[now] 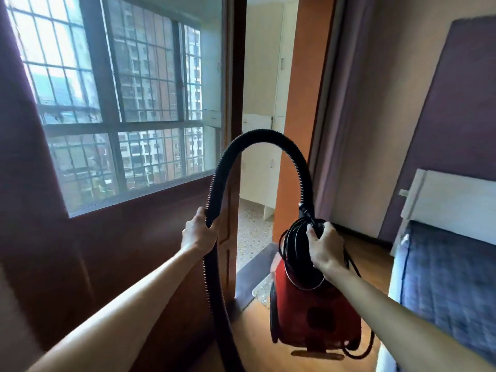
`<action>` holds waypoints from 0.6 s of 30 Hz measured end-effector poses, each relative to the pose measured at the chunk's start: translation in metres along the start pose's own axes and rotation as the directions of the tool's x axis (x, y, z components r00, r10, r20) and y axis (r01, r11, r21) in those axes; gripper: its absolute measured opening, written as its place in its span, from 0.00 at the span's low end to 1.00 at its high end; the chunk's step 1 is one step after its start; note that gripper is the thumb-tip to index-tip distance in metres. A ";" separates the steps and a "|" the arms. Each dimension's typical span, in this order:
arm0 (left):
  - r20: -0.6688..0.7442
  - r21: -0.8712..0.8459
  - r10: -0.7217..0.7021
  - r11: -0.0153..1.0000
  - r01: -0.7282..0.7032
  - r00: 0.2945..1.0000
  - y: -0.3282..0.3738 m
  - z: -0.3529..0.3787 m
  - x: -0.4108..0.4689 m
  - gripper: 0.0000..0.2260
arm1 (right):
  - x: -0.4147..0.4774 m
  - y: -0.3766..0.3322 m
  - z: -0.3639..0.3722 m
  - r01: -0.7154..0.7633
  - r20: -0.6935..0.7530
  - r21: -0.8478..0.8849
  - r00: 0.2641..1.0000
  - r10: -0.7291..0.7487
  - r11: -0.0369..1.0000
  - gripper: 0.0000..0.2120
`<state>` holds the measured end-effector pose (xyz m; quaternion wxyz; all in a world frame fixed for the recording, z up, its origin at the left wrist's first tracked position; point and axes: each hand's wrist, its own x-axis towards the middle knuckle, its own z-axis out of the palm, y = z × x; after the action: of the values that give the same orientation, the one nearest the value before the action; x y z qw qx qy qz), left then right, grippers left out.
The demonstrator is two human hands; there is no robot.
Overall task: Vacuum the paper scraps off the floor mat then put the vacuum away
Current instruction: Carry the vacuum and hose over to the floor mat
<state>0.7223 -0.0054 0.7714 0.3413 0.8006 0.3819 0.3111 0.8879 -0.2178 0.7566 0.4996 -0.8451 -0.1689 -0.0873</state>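
Note:
A red canister vacuum (308,312) hangs in the air above the wooden floor, right of centre. My right hand (326,247) grips its top handle together with the coiled black power cord (292,245). A black ribbed hose (257,136) arches from the vacuum's top up and over to the left. My left hand (200,232) is closed around the hose where it comes down, and the rest of the hose drops out of the bottom of the view. No floor mat or paper scraps are in view.
A dark wooden door with a large barred glass pane (120,103) fills the left. An open doorway (257,183) straight ahead leads to a speckled floor past a dark threshold (252,275). A bed with blue bedding (442,285) stands at the right.

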 end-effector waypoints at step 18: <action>0.222 -0.139 0.244 0.966 -0.217 0.944 0.086 0.170 0.177 0.16 | 0.174 0.058 0.002 -0.171 -0.286 -0.107 0.949 0.135 0.979 0.12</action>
<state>0.9769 0.0470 0.7827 0.3904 0.8506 0.2236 0.2722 1.0713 -0.2072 0.7634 0.4673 -0.8659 -0.0252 -0.1765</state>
